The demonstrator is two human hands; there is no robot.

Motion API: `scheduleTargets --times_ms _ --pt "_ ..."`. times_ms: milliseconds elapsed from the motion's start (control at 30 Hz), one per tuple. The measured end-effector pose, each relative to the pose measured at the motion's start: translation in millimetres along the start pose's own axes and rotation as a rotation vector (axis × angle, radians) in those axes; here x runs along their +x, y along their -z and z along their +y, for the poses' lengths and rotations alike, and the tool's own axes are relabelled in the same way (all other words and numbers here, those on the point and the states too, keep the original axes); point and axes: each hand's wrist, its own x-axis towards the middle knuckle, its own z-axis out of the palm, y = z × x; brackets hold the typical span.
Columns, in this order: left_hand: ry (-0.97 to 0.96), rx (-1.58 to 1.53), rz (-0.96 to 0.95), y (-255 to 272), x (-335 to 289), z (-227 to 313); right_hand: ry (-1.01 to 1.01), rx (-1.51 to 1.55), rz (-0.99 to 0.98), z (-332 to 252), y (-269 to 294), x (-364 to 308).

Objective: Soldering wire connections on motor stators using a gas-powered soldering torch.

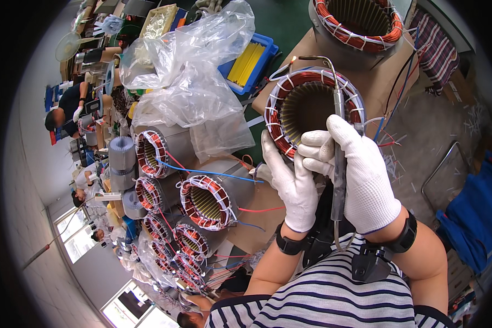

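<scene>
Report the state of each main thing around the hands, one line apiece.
Torch: gripped, small glow at its bent tip.
Right hand: gloved, closed around the torch.
Left hand: gloved, fingers beside the near stator.
Near stator: coils laced, bore uncovered.
Far stator: coils laced, not held.
Blue tray: holding yellow strips.
Clear plastic: crumpled.
Blue cloth: wrinkled, hanging.

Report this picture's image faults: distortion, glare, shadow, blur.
In the head view, fisheye curvature bends the room, with black around the rim; in that view, the windows are blown white and the plastic bag glints; there too, the bore of the stator darkens inside, while the right hand looks crisp, without obvious motion blur.
</scene>
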Motion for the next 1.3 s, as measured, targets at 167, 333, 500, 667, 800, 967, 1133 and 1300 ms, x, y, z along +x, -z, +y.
scheduleTargets --times_ms 167,333,500,667,800,967,1133,1300 --pt "0.032 -0.036 -0.003 -1.4 0.2 1.9 0.012 0.029 0.016 0.7 -2.4 -0.9" --pt "0.051 -0.052 -0.010 -0.8 0.4 1.7 0.009 0.042 0.013 -0.6 -3.1 -2.1" --pt "0.032 -0.062 -0.015 -0.4 -0.1 -0.8 0.010 0.049 0.030 -1.8 -4.0 -3.5" --pt "0.027 -0.049 0.005 -2.3 -0.2 -1.5 0.041 0.036 0.016 1.2 -1.8 -1.4" --pt "0.026 -0.024 0.015 -2.4 0.4 2.0 0.034 0.009 0.028 0.1 -2.8 -1.3" --pt "0.017 -0.064 0.010 -1.1 1.2 2.1 0.034 -0.024 0.024 -0.3 -3.9 -1.8" --pt "0.013 -0.044 0.007 -0.2 2.4 -0.2 0.059 -0.054 0.064 0.1 -7.2 -3.1" --pt "0.040 -0.082 0.001 -0.8 2.8 0.7 0.064 -0.027 0.061 -0.9 -8.8 -4.2"
